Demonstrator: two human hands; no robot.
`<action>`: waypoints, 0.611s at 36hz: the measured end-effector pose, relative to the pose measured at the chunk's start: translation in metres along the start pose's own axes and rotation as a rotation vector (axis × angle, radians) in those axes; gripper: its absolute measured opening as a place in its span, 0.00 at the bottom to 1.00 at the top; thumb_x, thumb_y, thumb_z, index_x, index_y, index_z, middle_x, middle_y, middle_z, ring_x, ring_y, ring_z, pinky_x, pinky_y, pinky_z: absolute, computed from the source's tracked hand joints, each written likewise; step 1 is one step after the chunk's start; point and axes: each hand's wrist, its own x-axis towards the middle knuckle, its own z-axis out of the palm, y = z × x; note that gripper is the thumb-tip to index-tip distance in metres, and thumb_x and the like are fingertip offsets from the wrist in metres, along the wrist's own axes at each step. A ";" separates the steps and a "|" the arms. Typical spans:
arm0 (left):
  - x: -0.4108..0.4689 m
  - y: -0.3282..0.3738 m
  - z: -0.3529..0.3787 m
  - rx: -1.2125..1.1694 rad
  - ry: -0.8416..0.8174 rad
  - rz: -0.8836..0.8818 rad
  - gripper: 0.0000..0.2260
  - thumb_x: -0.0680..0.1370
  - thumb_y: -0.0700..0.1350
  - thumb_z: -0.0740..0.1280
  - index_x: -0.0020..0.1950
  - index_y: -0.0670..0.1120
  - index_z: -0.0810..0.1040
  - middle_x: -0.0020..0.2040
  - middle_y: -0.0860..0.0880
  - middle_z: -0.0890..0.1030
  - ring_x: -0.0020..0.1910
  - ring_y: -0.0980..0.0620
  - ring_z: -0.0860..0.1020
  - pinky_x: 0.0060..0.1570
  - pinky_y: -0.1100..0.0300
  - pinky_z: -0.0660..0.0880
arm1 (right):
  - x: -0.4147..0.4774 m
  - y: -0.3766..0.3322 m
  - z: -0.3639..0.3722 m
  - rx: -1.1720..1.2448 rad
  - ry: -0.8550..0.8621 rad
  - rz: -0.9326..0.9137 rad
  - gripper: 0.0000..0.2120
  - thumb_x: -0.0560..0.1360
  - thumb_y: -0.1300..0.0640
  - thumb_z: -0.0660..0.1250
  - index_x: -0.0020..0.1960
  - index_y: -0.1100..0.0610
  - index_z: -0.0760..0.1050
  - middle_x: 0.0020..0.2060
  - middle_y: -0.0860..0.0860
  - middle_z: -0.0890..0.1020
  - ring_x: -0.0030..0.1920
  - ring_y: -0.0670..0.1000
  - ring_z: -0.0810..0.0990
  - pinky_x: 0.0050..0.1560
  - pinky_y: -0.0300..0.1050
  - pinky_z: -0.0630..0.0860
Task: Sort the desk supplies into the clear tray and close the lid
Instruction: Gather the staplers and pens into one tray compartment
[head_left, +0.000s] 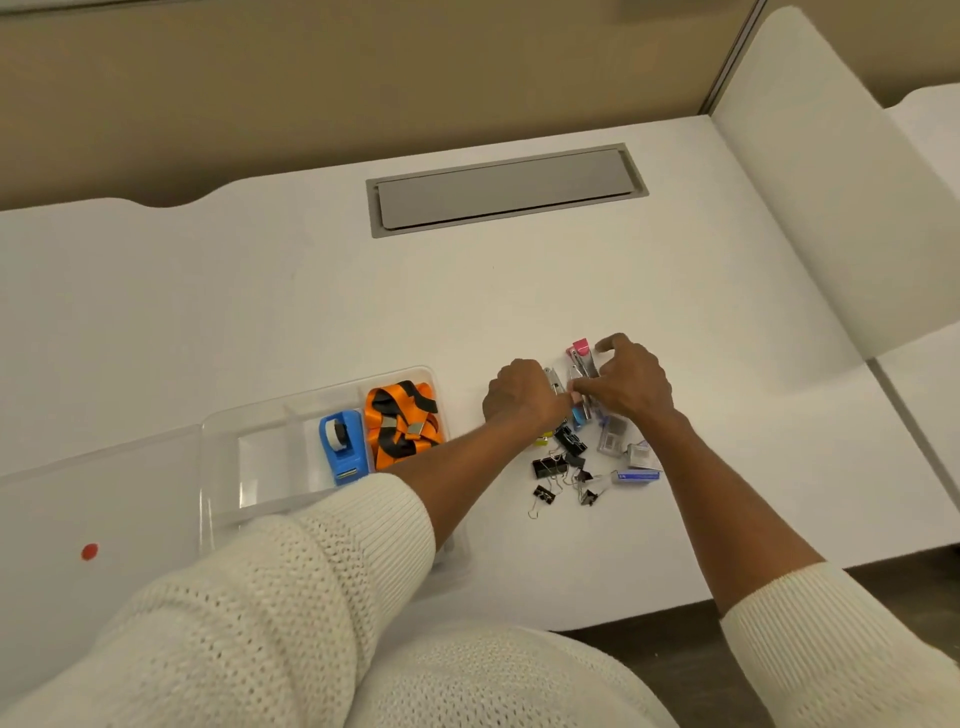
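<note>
The small staplers (581, 370), a pink-tipped one and metal ones beside it, are lying bunched at the far end of the loose pile, their long axes running roughly away from the person. Both hands are meeting right over them: the left hand (522, 396) is curled closed on a metal piece at the bunch's left edge, though exactly what it is gripping cannot be told, while the right hand (631, 382) is arching over from the right with fingers half spread, pinching at the cluster. The right hand is sitting nearer the pink end.

Just nearer the person, black binder clips (558, 466), small clear boxes (613, 437) and a blue staple box (638, 475) are lying scattered on the desk (675, 291). The clear tray (244, 423) is standing to the left of the pile, so the carry is likely going leftward; it is already holding a blue tape dispenser (340, 447) and an orange-and-black lanyard (402, 423), with compartments left bare. Its lid (98, 467) is lying open flat further left. A grey cable hatch (506, 188) is sitting at the desk's far side.
</note>
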 end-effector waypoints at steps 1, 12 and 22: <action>0.000 0.002 0.000 -0.002 0.005 -0.012 0.28 0.68 0.68 0.76 0.45 0.46 0.74 0.47 0.47 0.80 0.50 0.42 0.82 0.37 0.55 0.73 | 0.002 -0.001 -0.001 -0.003 0.001 -0.003 0.35 0.65 0.45 0.81 0.68 0.51 0.74 0.56 0.52 0.84 0.50 0.53 0.79 0.49 0.49 0.74; 0.011 0.011 0.009 -0.029 0.033 -0.070 0.23 0.69 0.56 0.76 0.55 0.42 0.79 0.51 0.45 0.81 0.51 0.43 0.83 0.40 0.55 0.78 | 0.006 -0.009 0.008 -0.197 0.041 -0.033 0.32 0.68 0.45 0.78 0.66 0.56 0.71 0.59 0.59 0.78 0.57 0.63 0.81 0.48 0.51 0.72; 0.015 0.012 0.008 0.070 0.091 0.015 0.17 0.68 0.48 0.79 0.51 0.43 0.79 0.49 0.46 0.79 0.51 0.45 0.81 0.39 0.57 0.75 | 0.010 -0.019 0.005 -0.077 0.084 0.066 0.23 0.62 0.48 0.80 0.48 0.55 0.72 0.38 0.51 0.77 0.36 0.54 0.76 0.36 0.43 0.67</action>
